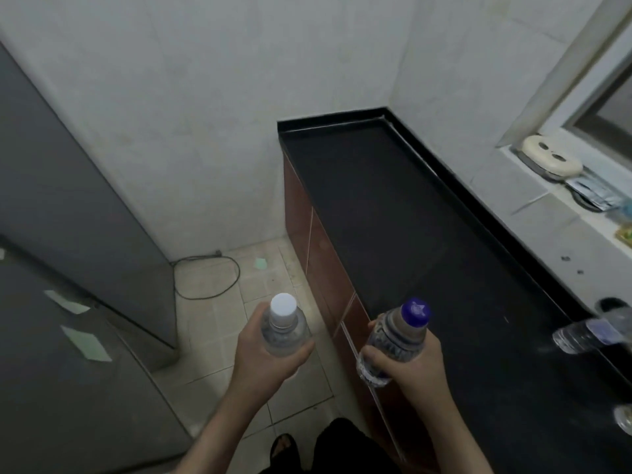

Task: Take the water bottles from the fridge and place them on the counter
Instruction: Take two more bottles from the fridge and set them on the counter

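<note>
Bottles fill both of the person's hands. The white-capped bottle (283, 328) sits upright in the left hand (265, 350), whose fingers curl around its clear body from behind, thumb pressed on the near side; it hangs over the tiled floor (219, 323), just short of the counter's edge. The purple-capped bottle (396, 336) is gripped by the right hand (407, 364), fingers wrapped tight around the lower half with the fingertips (371, 354) showing on the left side of the plastic. This one tilts a little and hovers right over the front lip of the black counter (393, 217).

Farther right on that counter, a third bottle (588, 333) with a blue label lies on its side near the frame's edge, blurred. Another clear rounded object pokes in at the lower right corner, too cut off to name.

Reddish-brown cabinet fronts (318, 254) run below the counter. To the left stands the grey fridge (68, 206), its door closed, with pale stickers on the nearer panel. A black cable (208, 278) loops across the floor by the wall. On the window ledge (533, 186) rests a cream-coloured holder (550, 157).
</note>
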Demonstrator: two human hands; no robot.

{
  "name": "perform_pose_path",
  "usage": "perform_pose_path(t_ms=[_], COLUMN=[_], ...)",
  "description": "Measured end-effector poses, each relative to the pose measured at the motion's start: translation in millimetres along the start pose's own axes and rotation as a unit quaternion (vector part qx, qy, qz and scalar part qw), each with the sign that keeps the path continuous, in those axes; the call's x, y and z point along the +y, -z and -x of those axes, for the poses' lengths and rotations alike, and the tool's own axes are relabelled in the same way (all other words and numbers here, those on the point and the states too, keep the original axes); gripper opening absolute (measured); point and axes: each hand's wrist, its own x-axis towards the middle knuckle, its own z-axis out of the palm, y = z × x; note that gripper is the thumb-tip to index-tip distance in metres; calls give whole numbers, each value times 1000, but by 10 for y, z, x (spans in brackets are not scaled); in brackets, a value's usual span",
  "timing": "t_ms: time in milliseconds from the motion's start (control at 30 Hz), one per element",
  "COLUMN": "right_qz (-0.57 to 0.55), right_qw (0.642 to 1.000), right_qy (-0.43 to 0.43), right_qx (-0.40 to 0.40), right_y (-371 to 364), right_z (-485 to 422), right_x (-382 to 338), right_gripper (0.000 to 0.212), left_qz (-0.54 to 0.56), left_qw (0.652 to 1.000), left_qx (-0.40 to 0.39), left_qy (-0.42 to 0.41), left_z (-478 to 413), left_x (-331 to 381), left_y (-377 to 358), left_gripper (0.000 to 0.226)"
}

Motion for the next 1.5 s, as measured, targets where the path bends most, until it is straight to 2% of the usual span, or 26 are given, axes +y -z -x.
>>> perform_pose_path(t_ms=[200,400,633,767,1033,1233,1367,1500], right_qz=[-6,-3,-9,4,-5,37,29,27], right_qw=[999,994,988,986,997,998,994,987], right_qy=[-3,14,-13,-2,-2,-27,-14,-24], right_qx=[-46,-108,-155,-167,-83,32,101,156], right_y=[-155,-248,-293,-311,-465,-812,-1054,-1232], right_z=[-702,-1504,-2276,-2622,-3198,-3583,-3750,-3902], right_x=[41,13,-116,-149,-59,-88,-161,-215], right_gripper=[43,46,51,50,42,50,51,51], left_qz=[-8,-48,-87,-78,-40,-46,-35,2], left_qw=[999,989,982,984,993,999,998,990], left_qx=[43,121,159,153,95,-4,-61,-142], left_qy=[21,66,49,55,52,20,-5,22], left_z=[-420,-964,-1595,-1952,-2875,-3729,-4297,-4767], left_x=[-158,-189,-196,-222,-430,-672,-713,-771], left_y=[-3,-78,-161,-222,-271,-43,63,122], left_gripper=[45,50,55,51,39,47,42,43])
